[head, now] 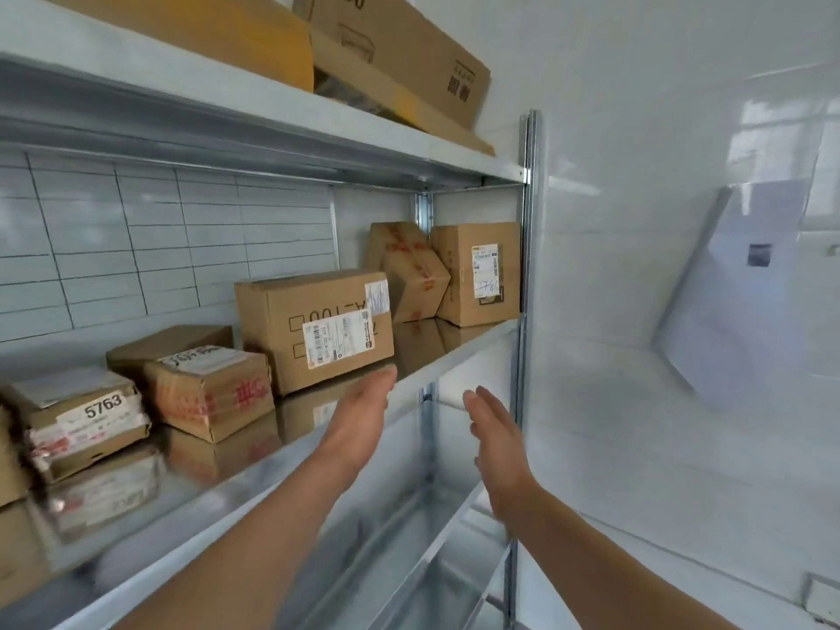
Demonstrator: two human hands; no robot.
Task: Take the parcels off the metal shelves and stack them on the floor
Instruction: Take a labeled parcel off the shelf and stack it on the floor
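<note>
Both hands raised, empty, fingers spread: left hand (359,425), right hand (497,443). Labelled parcel (313,329) seen on middle metal shelf (459,356), long axis along shelf, label facing outward.

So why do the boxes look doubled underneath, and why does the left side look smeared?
In the head view, the glossy metal shelf mirrors the boxes; the numbered box at the left edge is motion-blurred, while the labelled box mid-frame is sharper. The wide lens bends the shelf lines, and both open hands look soft.
</note>
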